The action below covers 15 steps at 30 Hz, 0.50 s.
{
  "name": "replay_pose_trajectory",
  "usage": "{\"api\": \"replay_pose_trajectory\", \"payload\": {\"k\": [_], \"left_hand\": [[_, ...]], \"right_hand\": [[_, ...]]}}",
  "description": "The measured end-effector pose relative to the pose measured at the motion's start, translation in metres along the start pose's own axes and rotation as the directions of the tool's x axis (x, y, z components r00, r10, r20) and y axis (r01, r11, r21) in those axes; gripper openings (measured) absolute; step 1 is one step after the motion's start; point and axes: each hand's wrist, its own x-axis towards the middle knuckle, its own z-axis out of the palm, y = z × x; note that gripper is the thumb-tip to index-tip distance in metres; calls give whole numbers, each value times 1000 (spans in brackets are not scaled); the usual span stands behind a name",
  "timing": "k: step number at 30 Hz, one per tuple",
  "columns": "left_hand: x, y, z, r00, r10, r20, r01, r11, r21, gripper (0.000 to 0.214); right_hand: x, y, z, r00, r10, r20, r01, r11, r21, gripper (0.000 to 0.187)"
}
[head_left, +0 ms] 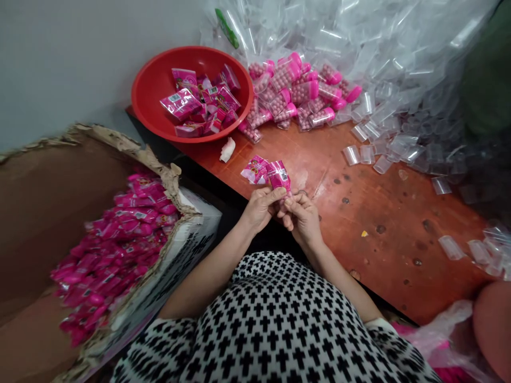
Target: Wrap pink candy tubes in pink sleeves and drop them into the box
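Observation:
My left hand (259, 206) and my right hand (302, 215) meet at the near edge of a reddish-brown table (383, 213). Both pinch one pink packet (278, 175), which stands up between the fingertips. Another pink packet (254, 170) lies on the table just behind it. A red bowl (155, 85) holding several pink packets sits at the table's far left corner. Beside it lies a heap of clear tubes with pink caps (297, 93), filled with pink beads.
A torn cardboard box (48, 213) on my left holds many pink packets (115, 244). Empty clear tubes (383, 143) and clear plastic bags (359, 37) spread over the table's right and back. A small white scrap (227, 150) lies near the bowl. A grey wall rises behind.

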Motion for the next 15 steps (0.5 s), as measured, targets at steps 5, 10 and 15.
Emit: {"api": "replay_pose_trajectory", "payload": {"k": [5,10,15], "left_hand": [[-4,2,-2,999,-33,10,33,999,4,34],[-5,6,-3,987,20,-160,-37,994,-102,33],[-10,4,-1,998,2,-67,-12,990,-141,31]], "right_hand": [[3,-2,-2,999,-47,4,47,997,-54,38],[2,-9,-6,983,-19,181,39,994,-106,39],[8,-5,-3,991,-5,132,11,999,-44,33]]}}
